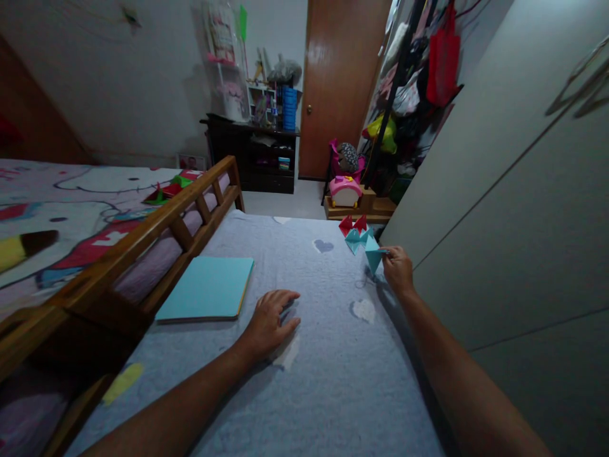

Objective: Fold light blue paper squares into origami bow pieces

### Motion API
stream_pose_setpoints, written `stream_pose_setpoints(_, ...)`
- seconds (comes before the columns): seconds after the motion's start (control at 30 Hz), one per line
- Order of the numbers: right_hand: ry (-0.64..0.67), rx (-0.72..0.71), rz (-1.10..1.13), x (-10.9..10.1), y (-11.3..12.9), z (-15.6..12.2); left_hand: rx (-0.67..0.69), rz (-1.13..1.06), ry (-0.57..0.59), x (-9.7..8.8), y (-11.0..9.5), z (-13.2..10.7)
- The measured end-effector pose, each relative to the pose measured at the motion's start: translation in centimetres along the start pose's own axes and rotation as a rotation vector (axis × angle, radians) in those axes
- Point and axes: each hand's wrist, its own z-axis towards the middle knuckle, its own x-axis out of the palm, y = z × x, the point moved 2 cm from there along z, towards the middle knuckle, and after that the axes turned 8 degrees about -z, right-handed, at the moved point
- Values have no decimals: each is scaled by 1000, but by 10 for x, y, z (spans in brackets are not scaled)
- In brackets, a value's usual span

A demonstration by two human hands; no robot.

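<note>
My right hand [398, 270] reaches to the far right of the mattress and pinches a light blue folded paper piece [373, 254] between thumb and fingers. Just behind that piece stand another light blue origami piece [356, 239] and red origami pieces [353, 225]. Over the middle of the sheet, my left hand [272, 324] holds nothing, its fingers apart. To its left lies a stack of square paper [207, 289] with a light blue sheet on top.
A pale blue sheet [328, 381] with heart prints covers the surface. On the left runs a wooden bed rail [190, 200], with red and green folded paper [169, 190] beyond it. A tall pale cabinet [514, 209] borders the right side.
</note>
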Motion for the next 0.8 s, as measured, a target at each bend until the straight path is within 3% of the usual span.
stream_pose_setpoints(0.17, 68, 75, -92, 24, -29, 19, 10, 14, 17, 0, 1, -1)
stream_pose_setpoints(0.4, 182, 139, -157, 47, -56, 22, 18, 23, 37, 0, 2, -2)
stream_pose_setpoints(0.8, 217, 92, -242, 47, -53, 35, 41, 35, 40, 0, 2, -3)
